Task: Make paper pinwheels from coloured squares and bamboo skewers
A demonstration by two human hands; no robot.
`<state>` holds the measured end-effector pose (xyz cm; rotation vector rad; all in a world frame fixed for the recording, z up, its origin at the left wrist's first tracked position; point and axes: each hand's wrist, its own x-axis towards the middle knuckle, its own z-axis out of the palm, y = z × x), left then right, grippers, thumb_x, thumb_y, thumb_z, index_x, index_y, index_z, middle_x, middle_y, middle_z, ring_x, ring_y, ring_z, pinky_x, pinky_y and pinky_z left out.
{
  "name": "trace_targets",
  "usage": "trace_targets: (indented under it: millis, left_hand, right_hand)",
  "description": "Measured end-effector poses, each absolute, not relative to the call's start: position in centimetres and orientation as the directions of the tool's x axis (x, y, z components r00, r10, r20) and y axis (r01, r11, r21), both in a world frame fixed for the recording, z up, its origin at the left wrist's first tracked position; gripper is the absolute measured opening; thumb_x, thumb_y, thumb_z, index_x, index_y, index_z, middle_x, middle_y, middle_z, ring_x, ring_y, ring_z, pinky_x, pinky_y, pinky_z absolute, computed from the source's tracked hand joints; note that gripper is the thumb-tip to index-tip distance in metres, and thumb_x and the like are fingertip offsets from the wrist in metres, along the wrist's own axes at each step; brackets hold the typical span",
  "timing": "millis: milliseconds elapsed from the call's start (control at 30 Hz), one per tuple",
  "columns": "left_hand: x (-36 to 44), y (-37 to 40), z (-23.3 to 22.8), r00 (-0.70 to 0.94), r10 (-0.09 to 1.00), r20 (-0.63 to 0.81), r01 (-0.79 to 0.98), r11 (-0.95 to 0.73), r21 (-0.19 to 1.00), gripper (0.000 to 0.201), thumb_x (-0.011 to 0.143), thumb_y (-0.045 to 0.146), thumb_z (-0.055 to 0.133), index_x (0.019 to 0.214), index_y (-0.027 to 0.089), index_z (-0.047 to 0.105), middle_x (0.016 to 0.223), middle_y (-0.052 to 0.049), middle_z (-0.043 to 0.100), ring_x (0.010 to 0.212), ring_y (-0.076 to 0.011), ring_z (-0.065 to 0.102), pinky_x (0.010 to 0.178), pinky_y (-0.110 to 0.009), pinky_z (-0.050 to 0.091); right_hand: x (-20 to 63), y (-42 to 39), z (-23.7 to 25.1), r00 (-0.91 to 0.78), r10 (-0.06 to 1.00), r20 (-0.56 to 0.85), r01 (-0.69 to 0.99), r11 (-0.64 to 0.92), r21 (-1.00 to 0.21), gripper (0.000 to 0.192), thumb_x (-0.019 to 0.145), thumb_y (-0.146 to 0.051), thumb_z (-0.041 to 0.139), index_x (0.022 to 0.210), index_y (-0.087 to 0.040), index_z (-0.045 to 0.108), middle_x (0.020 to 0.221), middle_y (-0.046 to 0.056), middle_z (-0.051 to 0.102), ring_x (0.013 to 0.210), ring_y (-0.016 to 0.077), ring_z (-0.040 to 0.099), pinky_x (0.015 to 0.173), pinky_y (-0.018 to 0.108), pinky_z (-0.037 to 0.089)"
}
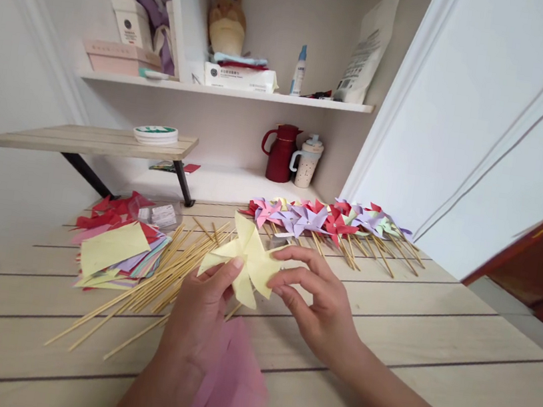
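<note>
A pale yellow paper pinwheel [245, 254] with folded blades is held above the table. My left hand [201, 308] pinches it from the lower left, the thumb lying close to its centre. Beside the right blade, my right hand [320, 305] has its thumb and fingers brought together. A tiny pale, bead-like spot shows between those fingertips, too small to name. Under my left wrist is a blurred, folded pink paper [230, 386]. Thin wooden sticks [153, 288] lie in a loose bundle to the left of my left hand.
Coloured paper sheets [113, 249] are stacked at left, near a clear plastic box [161, 215]. Several pinwheels on sticks [337, 223] lie at the back right. A small raised shelf [93, 140] stands at left. Behind are a red jug [282, 154] and a tumbler [309, 163].
</note>
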<state>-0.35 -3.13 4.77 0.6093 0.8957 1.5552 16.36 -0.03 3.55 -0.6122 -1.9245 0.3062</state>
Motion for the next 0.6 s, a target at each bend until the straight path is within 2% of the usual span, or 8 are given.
trace_targets:
  millis: [133,200,333,400,500,600]
  left_hand:
    - [-0.35,-3.21,4.94,-0.196,0.973,-0.118,-0.590,-0.021,0.807,0.042,0.069,0.034,0.084,0.105,0.014,0.075,0.111,-0.012,0.075,0.108,-0.0275,0.068,0.098,-0.040,0.052]
    - [-0.44,-3.22,5.06,-0.200,0.973,-0.115,-0.594,-0.026,0.804,0.040,0.070,0.033,0.083,0.104,0.013,0.075,0.112,-0.013,0.075,0.109,-0.0275,0.067,0.098,-0.040,0.051]
    - [-0.57,-3.31,5.22,-0.167,0.982,-0.085,-0.613,-0.036,0.789,0.035,0.071,0.025,0.081,0.104,0.015,0.075,0.109,-0.011,0.076,0.105,-0.0256,0.069,0.090,-0.035,0.055]
    - [-0.51,-3.43,5.32,-0.134,0.987,-0.087,-0.620,-0.015,0.785,0.035,0.072,0.022,0.079,0.106,0.016,0.075,0.108,-0.011,0.076,0.099,-0.0238,0.070,0.083,-0.032,0.056]
    - [-0.29,-3.63,5.53,-0.112,0.988,-0.106,-0.618,0.014,0.786,0.039,0.074,0.022,0.078,0.113,0.017,0.073,0.110,-0.011,0.075,0.091,-0.0215,0.071,0.074,-0.028,0.056]
    - [-0.13,-3.79,5.70,-0.054,0.992,-0.111,-0.634,0.052,0.772,0.044,0.074,0.022,0.079,0.118,0.018,0.071,0.111,-0.010,0.075,0.089,-0.0200,0.071,0.072,-0.027,0.056]
  right_hand:
    - [16.34,0.01,3.43,-0.303,0.536,0.788,0.279,0.840,-0.465,0.017,0.092,-0.010,0.059,0.094,-0.024,0.069,0.117,0.007,0.058,0.112,0.0207,0.059,0.096,0.037,0.050]
    - [16.28,0.15,3.29,-0.272,0.534,0.800,0.296,0.838,-0.459,0.019,0.091,-0.011,0.060,0.100,-0.025,0.069,0.120,0.008,0.056,0.116,0.0219,0.057,0.099,0.040,0.050]
    - [16.12,0.54,3.04,-0.228,0.515,0.826,0.340,0.837,-0.428,0.044,0.087,-0.008,0.061,0.126,-0.030,0.060,0.136,0.009,0.045,0.128,0.0252,0.048,0.108,0.047,0.046]
    - [16.03,0.67,2.96,-0.236,0.506,0.830,0.347,0.841,-0.414,0.052,0.086,-0.007,0.061,0.132,-0.032,0.057,0.140,0.009,0.042,0.131,0.0262,0.046,0.110,0.049,0.044]
    - [15.84,0.65,2.83,-0.267,0.505,0.821,0.349,0.844,-0.407,0.055,0.086,-0.006,0.059,0.133,-0.034,0.056,0.142,0.007,0.040,0.131,0.0268,0.046,0.110,0.052,0.043]
    - [15.58,0.41,2.68,-0.292,0.514,0.806,0.344,0.843,-0.413,0.054,0.085,-0.006,0.060,0.130,-0.036,0.059,0.143,0.007,0.039,0.130,0.0273,0.047,0.108,0.052,0.045]
